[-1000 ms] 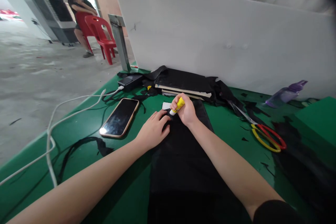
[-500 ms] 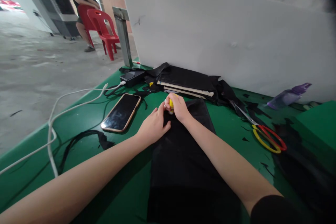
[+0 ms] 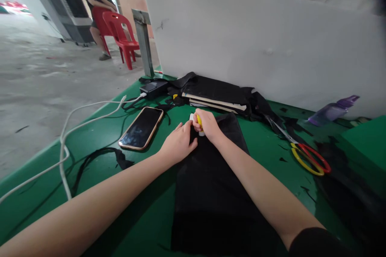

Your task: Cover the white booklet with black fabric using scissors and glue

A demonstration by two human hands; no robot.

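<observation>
A long black cloth piece (image 3: 208, 192) lies down the middle of the green table. At its far left corner my right hand (image 3: 206, 123) is closed around a small yellow stick (image 3: 199, 120) with a white end; its exact kind I cannot make out. My left hand (image 3: 177, 141) rests with its fingers stretched out, over the table and the cloth's left edge, fingertips close to the right hand. Just beyond those fingertips shows a small white piece (image 3: 191, 117), partly hidden by the right hand.
A phone (image 3: 141, 128), a white cable (image 3: 90, 124) and a black box-shaped device (image 3: 153, 88) lie left. Behind is a black cloth bundle (image 3: 215, 88). Scissors (image 3: 310, 158) and a purple bottle (image 3: 331, 112) lie right, before a white partition (image 3: 256, 36). A person (image 3: 101, 4) sits beyond.
My right hand has shifted slightly right and the yellow stick has turned, showing more of its white end. My left hand has stayed nearly in place.
</observation>
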